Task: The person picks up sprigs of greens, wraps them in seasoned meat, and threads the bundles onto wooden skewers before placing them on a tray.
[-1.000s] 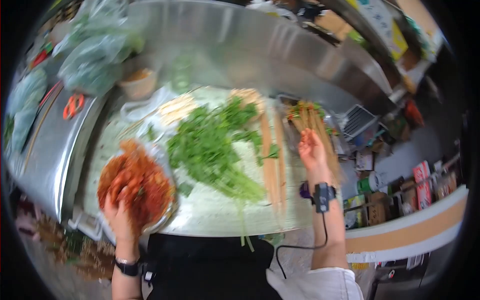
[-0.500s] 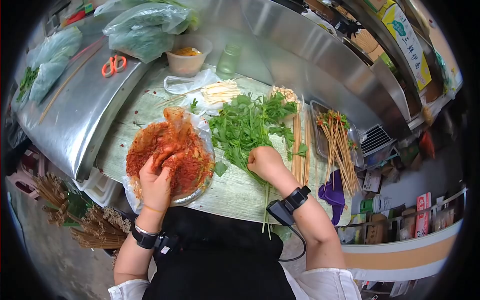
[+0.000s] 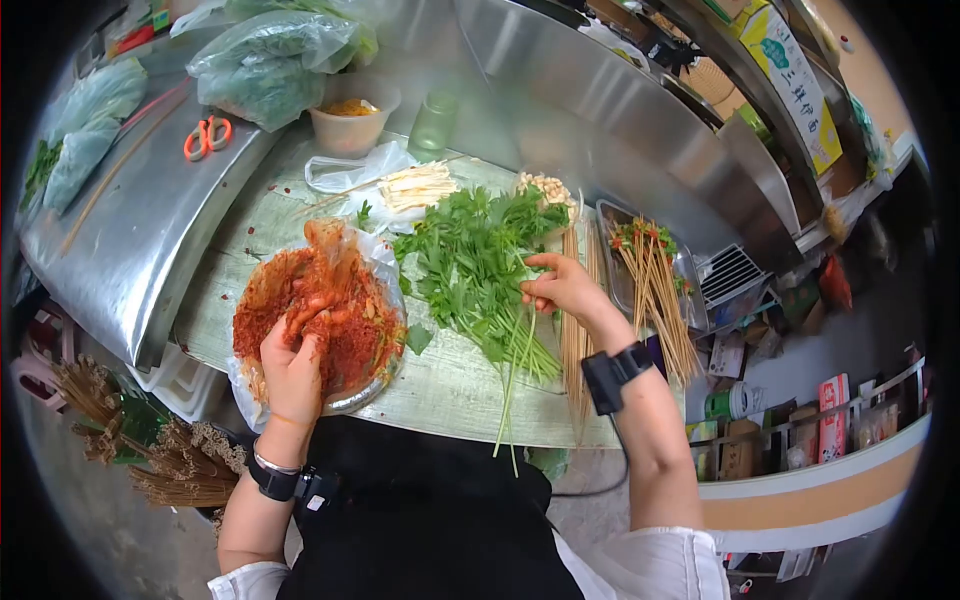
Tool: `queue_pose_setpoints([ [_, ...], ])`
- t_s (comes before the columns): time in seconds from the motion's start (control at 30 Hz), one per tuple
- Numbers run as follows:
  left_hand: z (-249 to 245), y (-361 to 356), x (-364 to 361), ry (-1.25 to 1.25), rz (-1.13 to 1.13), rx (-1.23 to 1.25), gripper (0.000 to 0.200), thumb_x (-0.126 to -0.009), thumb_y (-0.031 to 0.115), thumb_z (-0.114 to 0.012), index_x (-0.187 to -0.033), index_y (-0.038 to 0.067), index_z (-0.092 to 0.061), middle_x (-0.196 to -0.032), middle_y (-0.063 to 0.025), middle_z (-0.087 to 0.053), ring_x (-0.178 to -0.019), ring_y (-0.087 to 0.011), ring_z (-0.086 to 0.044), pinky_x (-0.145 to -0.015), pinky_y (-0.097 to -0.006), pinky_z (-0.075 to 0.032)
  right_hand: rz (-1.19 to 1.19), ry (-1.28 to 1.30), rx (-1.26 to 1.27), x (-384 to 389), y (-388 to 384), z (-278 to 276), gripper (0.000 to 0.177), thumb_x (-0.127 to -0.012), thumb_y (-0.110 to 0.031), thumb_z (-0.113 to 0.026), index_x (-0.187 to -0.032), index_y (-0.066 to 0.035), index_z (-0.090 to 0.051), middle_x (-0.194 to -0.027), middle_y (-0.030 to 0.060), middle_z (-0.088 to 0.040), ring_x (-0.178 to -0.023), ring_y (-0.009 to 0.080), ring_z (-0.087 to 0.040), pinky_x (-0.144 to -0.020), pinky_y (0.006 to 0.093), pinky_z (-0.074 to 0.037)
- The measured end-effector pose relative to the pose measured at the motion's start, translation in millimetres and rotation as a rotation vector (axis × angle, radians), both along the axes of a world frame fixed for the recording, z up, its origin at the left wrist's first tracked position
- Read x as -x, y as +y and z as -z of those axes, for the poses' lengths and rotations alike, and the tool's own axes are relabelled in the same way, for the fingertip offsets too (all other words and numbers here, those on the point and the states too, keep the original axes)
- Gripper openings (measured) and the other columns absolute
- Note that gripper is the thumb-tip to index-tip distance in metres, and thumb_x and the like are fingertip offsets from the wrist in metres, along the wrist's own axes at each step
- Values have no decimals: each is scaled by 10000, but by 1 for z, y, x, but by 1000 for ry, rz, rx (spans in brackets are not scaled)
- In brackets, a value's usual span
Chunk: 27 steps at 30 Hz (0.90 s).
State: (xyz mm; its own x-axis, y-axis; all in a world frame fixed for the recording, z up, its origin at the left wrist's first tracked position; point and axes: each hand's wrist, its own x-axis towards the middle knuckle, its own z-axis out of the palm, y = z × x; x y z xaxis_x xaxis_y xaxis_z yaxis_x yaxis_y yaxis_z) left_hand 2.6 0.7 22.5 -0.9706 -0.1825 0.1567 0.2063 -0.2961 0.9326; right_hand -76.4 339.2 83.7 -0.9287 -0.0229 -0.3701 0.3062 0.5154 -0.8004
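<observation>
My left hand (image 3: 291,378) is closed on a red, chili-coated leaf (image 3: 327,255) over a plastic-lined round dish (image 3: 352,404). Its fingers are smeared with the red paste (image 3: 262,318), which is spread thickly across the dish. To the right, my right hand (image 3: 565,290) is at the edge of a pile of leafy greens (image 3: 465,240). Thumb and fingers are pinched on thin green stems (image 3: 514,370), whose lower ends slant down toward the board's front edge. Where the fingertips meet the stems is partly hidden.
White enoki mushrooms (image 3: 418,184) lie on plastic behind the greens. Wooden skewers (image 3: 577,350) stand right of them, beside a metal tray (image 3: 612,225) of filled skewers. Orange-handled scissors (image 3: 208,139) rest on the steel surface at left. A tub (image 3: 350,130) and green jar (image 3: 433,125) stand behind.
My right hand has lifted up and to the right from low on the greens, its fist loosening into a pinch. The stems have swung to a slant. My left hand stays in the dish.
</observation>
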Motion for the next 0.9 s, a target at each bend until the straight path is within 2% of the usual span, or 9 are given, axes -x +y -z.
queue_pose_setpoints([
  [0.17, 6, 1, 3, -17, 17, -69, 259, -839, -38, -473, -1085, -45, -554, -1024, -101, -619, -952, -153, -576, -876, -269, -433, 74, 196, -242, 1, 24, 40, 394, -797, -74, -639, -1155, 18, -501, -783, 74, -614, -569, 98, -566, -505, 222, -454],
  [0.23, 5, 2, 4, -6, -1, -50, 253, -839, -38, -479, -1078, -43, -559, -1030, -96, -617, -947, -150, -575, -868, -267, -436, -3, 567, -485, -1, 20, 37, 285, -768, -88, -663, -1029, 3, -593, -812, 73, -600, -623, 130, -592, -541, 245, -464],
  [0.33, 2, 4, 4, 17, 9, -32, 258, -832, -50, -470, -1072, -43, -564, -1038, -92, -614, -952, -151, -573, -866, -266, -437, -176, 566, -520, -9, -11, 27, 214, -740, -136, -686, -901, -2, -641, -830, 84, -610, -706, 186, -615, -608, 300, -477],
  [0.53, 6, 0, 4, 4, 6, -24, 262, -827, -57, -460, -1066, -45, -567, -1034, -86, -614, -945, -147, -572, -865, -263, -435, -212, 515, -715, 4, -28, 44, 289, -740, -206, -682, -926, 10, -631, -844, 147, -626, -775, 281, -612, -694, 370, -483],
  [0.6, 6, -2, 4, 25, -9, -31, 260, -826, -56, -463, -1065, -45, -566, -1034, -89, -614, -948, -151, -574, -864, -262, -434, 8, 535, -268, 6, -18, 40, 284, -780, -170, -660, -975, 30, -606, -772, 117, -623, -688, 222, -616, -621, 321, -489],
  [0.63, 9, -3, 5, -1, -3, -40, 260, -825, -57, -462, -1064, -45, -566, -1031, -92, -615, -947, -154, -576, -863, -262, -434, 40, 447, -76, 3, -19, 23, 271, -820, -135, -627, -1049, 7, -590, -706, 42, -589, -590, 121, -574, -539, 244, -462],
  [0.67, 10, -2, 6, -29, 7, -49, 261, -823, -57, -462, -1062, -45, -565, -1029, -94, -616, -946, -156, -579, -863, -262, -434, 46, 451, -84, 1, -15, 10, 271, -820, -135, -627, -1049, 7, -590, -706, 42, -589, -590, 121, -574, -539, 244, -462],
  [0.73, 6, 1, 6, -21, 26, -63, 258, -824, -55, -463, -1061, -45, -564, -1026, -97, -617, -942, -158, -582, -863, -263, -433, 93, 280, 266, -4, -12, -11, 251, -856, -153, -597, -1073, -28, -593, -696, -41, -540, -540, 42, -495, -497, 177, -413],
  [0.9, 8, -2, 5, -7, 35, -50, 246, -832, -41, -469, -1060, -48, -561, -1020, -101, -620, -926, -160, -589, -862, -262, -431, 88, 61, 387, -13, -2, -3, 143, -870, -152, -576, -974, -58, -608, -687, -52, -538, -527, 29, -499, -468, 170, -404],
])
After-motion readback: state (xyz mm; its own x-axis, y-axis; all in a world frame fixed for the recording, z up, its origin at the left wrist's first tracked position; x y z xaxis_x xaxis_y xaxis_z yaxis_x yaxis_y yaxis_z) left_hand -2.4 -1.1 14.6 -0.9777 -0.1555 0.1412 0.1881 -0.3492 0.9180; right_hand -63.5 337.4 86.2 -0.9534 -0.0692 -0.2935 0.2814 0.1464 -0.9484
